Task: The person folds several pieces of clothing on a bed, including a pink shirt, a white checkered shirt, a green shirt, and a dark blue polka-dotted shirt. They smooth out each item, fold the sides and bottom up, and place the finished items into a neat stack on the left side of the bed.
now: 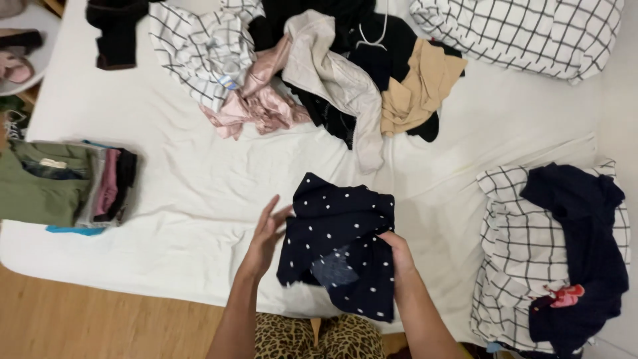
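A navy garment with white polka dots (339, 229) hangs in front of me over the white bed sheet (199, 193). My right hand (397, 251) grips its right lower edge, fingers closed on the cloth. My left hand (267, 233) is open, fingers straight and together, its fingertips touching the garment's left edge. The garment is partly bunched, with a paler inner patch showing near its lower middle.
A heap of unfolded clothes (319, 66) lies at the far side: checked, pink, beige, tan and black pieces. A folded stack (60, 186) sits at the bed's left edge. A checked pillow (525, 33) lies top right; another at right (515, 252) carries a dark garment (585, 246). Wood floor (100, 319) lies below left.
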